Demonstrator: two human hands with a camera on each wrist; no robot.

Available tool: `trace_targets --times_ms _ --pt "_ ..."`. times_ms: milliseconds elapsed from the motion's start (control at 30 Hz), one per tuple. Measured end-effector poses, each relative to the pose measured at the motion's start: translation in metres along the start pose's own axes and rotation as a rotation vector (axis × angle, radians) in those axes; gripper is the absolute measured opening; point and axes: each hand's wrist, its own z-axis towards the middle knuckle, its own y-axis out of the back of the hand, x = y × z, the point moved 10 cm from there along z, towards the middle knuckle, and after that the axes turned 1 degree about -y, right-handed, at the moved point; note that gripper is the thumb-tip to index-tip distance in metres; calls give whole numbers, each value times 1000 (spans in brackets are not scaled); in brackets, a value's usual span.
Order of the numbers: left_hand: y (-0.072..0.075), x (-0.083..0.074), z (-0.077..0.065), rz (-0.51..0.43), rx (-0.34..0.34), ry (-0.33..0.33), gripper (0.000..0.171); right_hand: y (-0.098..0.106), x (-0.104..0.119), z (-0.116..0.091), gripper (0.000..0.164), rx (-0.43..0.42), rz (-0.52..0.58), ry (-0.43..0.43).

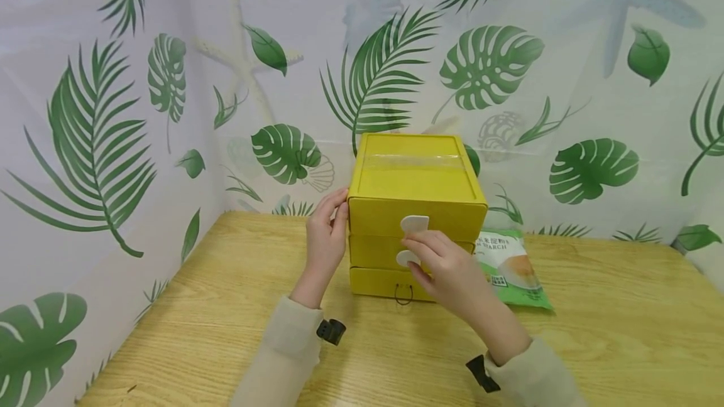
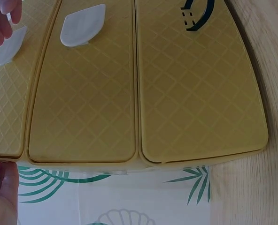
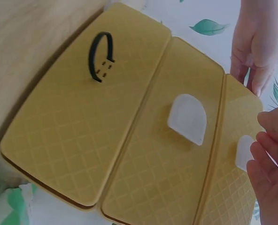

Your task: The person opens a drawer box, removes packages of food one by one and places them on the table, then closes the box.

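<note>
A yellow box with three stacked drawers (image 1: 418, 178) stands on the table, its drawer fronts closed and quilted in texture. My left hand (image 1: 327, 237) rests against the box's left side with its fingers extended. In front of the drawers is my right hand (image 1: 455, 272), fingers loosely bent beside the white tab handle of the top drawer (image 3: 243, 152); nothing is between them. The middle drawer has a matching white tab handle (image 3: 188, 118). A dark loop handle (image 3: 93, 58) is fixed to the bottom drawer. Whether the right fingertips touch a tab, I cannot tell.
A green and white bag of starch (image 1: 509, 269) lies right of the box, partly behind it. Clear tape (image 1: 413, 161) crosses the box top. A leaf-patterned cloth (image 1: 362, 80) hangs behind the wooden table (image 1: 237, 269) and along its left side.
</note>
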Motion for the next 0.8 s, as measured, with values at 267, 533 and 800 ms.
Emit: trace_targets --times_ms 267,533,800 --pt "0 2 0 -8 5 8 22 -15 -3 -7 36 62 0 -11" --pt "0 1 0 0 3 -2 22 -27 -7 -13 32 109 -14 -16" --pt "0 0 0 14 -1 -13 21 -35 -12 -17 31 157 -39 -45"
